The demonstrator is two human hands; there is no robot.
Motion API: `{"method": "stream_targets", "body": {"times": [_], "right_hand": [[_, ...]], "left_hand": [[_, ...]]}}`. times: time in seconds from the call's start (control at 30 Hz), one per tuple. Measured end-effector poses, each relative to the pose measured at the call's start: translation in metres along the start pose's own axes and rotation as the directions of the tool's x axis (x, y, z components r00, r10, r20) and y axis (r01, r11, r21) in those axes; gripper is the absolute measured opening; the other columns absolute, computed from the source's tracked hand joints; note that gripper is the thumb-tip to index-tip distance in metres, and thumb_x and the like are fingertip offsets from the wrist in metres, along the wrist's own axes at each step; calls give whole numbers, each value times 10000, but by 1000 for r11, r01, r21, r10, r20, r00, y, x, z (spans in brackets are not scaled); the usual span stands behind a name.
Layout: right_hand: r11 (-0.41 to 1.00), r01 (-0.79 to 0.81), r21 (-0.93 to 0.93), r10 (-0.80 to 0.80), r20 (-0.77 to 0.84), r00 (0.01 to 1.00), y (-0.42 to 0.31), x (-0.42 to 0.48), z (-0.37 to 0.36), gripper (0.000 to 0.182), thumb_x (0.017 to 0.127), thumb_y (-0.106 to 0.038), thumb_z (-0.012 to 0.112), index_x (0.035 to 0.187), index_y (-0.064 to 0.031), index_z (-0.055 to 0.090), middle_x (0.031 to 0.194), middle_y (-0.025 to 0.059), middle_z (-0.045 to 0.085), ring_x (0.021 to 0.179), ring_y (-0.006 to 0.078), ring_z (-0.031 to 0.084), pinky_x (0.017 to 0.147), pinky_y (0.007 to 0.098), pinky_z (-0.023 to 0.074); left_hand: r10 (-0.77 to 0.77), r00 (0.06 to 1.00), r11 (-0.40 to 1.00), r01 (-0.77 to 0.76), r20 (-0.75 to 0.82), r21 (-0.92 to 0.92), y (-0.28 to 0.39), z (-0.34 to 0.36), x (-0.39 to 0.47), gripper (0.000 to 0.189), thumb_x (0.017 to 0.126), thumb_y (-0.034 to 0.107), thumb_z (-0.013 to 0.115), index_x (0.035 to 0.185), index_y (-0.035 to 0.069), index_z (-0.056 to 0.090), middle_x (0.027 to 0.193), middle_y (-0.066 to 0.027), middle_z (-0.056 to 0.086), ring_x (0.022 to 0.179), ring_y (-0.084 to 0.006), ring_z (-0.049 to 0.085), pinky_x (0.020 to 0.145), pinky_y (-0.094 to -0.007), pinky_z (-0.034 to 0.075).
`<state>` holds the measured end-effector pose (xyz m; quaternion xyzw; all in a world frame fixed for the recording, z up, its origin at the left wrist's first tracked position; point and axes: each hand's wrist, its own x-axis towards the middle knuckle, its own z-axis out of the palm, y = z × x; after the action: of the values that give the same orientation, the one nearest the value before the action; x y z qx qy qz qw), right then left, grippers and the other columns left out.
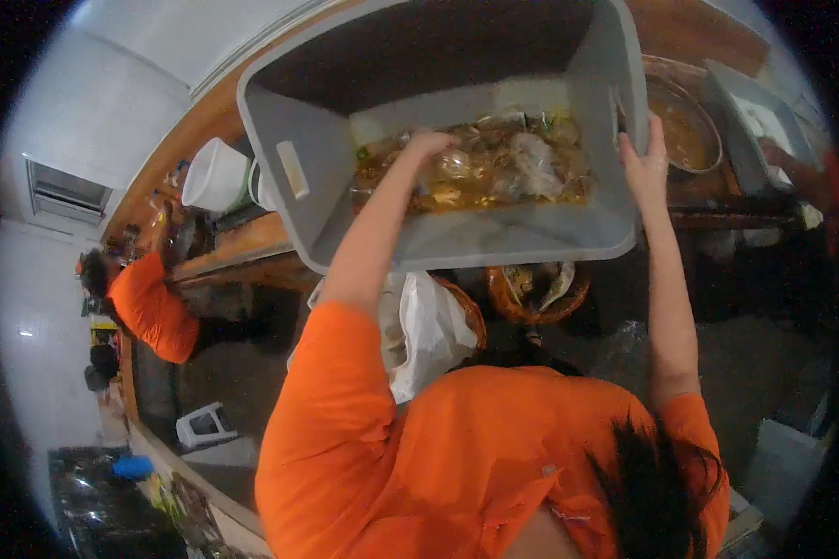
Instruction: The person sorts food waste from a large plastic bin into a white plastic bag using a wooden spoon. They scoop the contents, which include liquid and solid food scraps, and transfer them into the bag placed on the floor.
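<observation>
A large grey plastic tub is tilted towards me, its open mouth facing me. Wet brown waste in murky liquid covers its bottom, with crumpled clear plastic bags and bits of green among it. My left hand reaches inside to the waste; its fingers are blurred, and whether they grip anything is unclear. At the tub's right wall, my right hand holds the rim beside the handle slot, some fingertips showing through on the inside.
Below the tub are a white sack and an orange basket holding waste. A round pan of brown liquid and a grey tray stand right. Left are a white bucket, a co-worker and a white stool.
</observation>
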<state>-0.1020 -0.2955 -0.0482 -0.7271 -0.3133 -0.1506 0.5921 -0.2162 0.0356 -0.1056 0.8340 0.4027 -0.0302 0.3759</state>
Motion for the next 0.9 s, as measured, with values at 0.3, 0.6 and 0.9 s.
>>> {"method": "stream_targets", "body": {"times": [0.3, 0.6, 0.9], "right_hand": [[991, -133, 27, 131, 47, 990, -1, 0, 6, 411, 745, -91, 546, 1119, -76, 375, 754, 47, 507, 540, 88, 462, 477, 231, 389], [986, -158, -50, 160, 35, 987, 9, 0, -8, 493, 735, -159, 585, 1149, -22, 355, 796, 55, 516, 641, 96, 487, 573, 232, 396], [995, -86, -54, 92, 110, 990, 21, 7, -4, 494, 730, -178, 604, 1123, 11, 374, 749, 44, 532, 640, 99, 491, 579, 221, 389]], "left_hand": [[324, 811, 939, -211, -488, 272, 19, -50, -73, 248, 669, 252, 567, 735, 16, 597, 755, -161, 592, 734, -311, 565, 653, -354, 451], [188, 665, 974, -222, -723, 50, -85, -127, -321, 163, 709, 167, 600, 755, 12, 579, 579, -46, 540, 541, -46, 457, 496, -197, 366], [9, 825, 968, 134, -565, 211, -270, 15, -316, 137, 706, 182, 579, 786, 71, 576, 554, -138, 503, 514, -259, 524, 497, -323, 415]]}}
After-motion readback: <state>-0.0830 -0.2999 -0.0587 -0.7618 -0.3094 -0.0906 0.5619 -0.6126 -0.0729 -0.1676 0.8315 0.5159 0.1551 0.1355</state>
